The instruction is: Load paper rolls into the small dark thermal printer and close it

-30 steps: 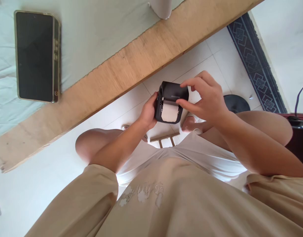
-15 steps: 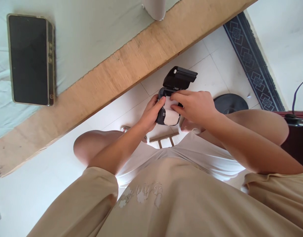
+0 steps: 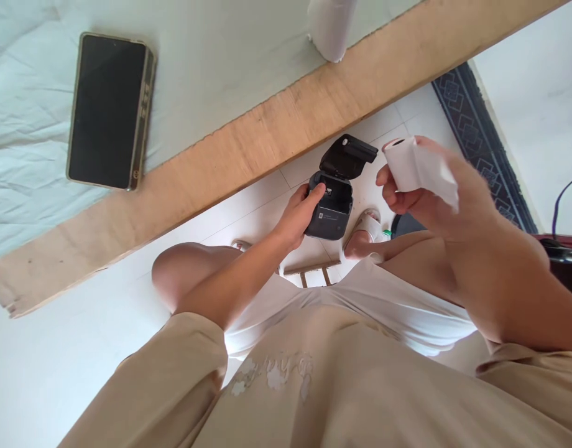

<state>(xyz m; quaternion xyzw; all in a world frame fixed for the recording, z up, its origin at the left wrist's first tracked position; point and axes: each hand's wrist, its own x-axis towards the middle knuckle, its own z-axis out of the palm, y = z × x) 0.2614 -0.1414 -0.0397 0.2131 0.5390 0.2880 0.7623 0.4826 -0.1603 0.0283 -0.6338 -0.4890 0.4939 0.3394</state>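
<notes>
Right grip [image 3: 472, 193] has the paper roll [image 3: 402, 165], fingers curled round it, held up beside the printer [image 3: 330, 218] and apart from it, below the table [image 3: 286, 118] edge. Loose paper end [image 3: 438, 171] hangs off toward my wrist. Left grip [image 3: 298, 214] is clamped on the printer's side, thumb over the rim of the bay.

Handling, my guess: roll is light, firm across the wound part, soft and easily creased or torn at the tail, a bit slick. I'd take it by the two end faces or round the body, never by the tail. Printer likely light, stiff plastic, smooth; hold the body, spare the lid [image 3: 346, 155] and its hinge.

Changes: one second ago lid was down, paper poking out; half a second ago lid up, my right fingers on the roll inside. Now roll's out, bay bare.
</notes>
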